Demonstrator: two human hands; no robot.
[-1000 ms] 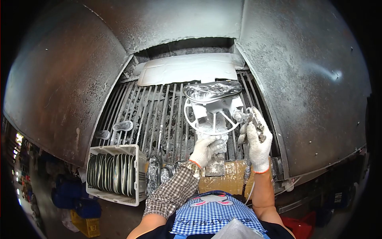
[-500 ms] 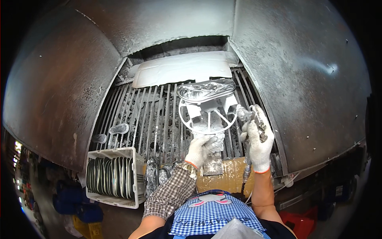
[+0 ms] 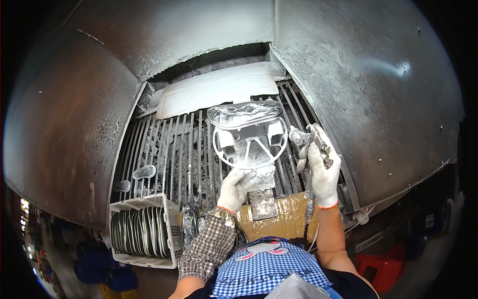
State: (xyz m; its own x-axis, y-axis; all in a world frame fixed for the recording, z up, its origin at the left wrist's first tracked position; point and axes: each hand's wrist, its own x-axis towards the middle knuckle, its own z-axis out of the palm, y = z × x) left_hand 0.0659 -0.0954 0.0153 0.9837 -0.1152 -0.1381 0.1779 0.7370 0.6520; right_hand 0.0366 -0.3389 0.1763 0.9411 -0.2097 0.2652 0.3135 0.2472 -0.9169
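The spray gun (image 3: 300, 137) is gripped in the right hand (image 3: 324, 174), its fingers closed around the handle, and is pointed leftward toward a white spoked wheel (image 3: 216, 147), from which it is held apart. By the left hand (image 3: 236, 190), partly curled, the near rim of the wheel is met; whether the rim is actually grasped cannot be told. A sole (image 3: 244, 115), silvery and glossy, is set crosswise at the wheel's far side, above the grate (image 3: 191, 164). Below the near rim a crusted block (image 3: 262, 178) is seen, with a metal plate (image 3: 263, 204) laid partly over brown cardboard (image 3: 294, 212). At the left, dark inserts (image 3: 139, 231) are stood in a row in a white crate (image 3: 172, 226). Two small pads (image 3: 144, 172) are placed beyond it, and a pale board (image 3: 216, 90) is laid across the grate's far end.
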